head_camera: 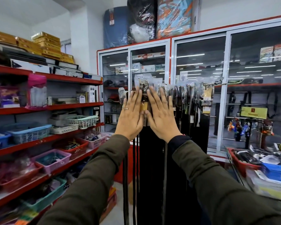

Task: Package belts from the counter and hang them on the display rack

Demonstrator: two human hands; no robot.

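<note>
Sleeved forearms reach ahead of us, our left hand and right hand both flat, fingers spread, grasping nothing. Between them a packaged belt hangs at the left end of the display rack. We judge hanging done here; next, we return to the desk for another.
</note>
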